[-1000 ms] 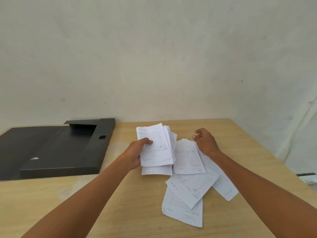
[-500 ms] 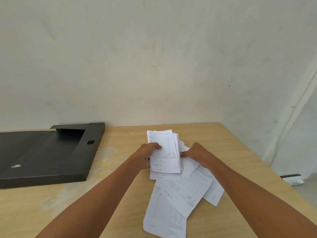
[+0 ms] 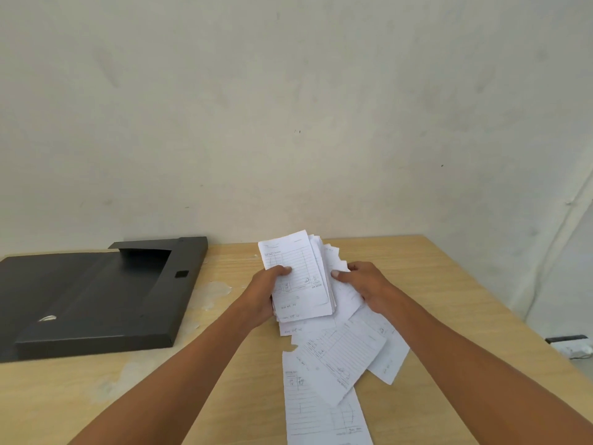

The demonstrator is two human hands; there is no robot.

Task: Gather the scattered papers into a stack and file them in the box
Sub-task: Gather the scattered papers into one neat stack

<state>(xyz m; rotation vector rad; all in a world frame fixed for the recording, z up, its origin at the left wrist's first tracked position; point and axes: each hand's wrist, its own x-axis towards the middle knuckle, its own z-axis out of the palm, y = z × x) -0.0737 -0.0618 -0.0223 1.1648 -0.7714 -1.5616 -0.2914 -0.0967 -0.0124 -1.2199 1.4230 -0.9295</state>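
My left hand (image 3: 265, 293) grips a stack of white printed slips (image 3: 296, 271), held upright above the wooden table (image 3: 449, 284) with my thumb on its front. My right hand (image 3: 365, 284) holds a loose sheet (image 3: 345, 293) against the right side of that stack. Several more slips (image 3: 340, 358) lie overlapping on the table just below the hands, the nearest one (image 3: 321, 412) reaching the bottom edge of the view. The black file box (image 3: 106, 303) lies open and flat to the left, apart from both hands.
A pale wall stands close behind the table. The table's right edge runs diagonally at the right, with a white power strip (image 3: 574, 346) on the floor beyond it. Worn light patches (image 3: 211, 290) mark the tabletop beside the box.
My right hand has lifted a sheet off the table and brought it up against the stack in my left hand. The view has shifted slightly.
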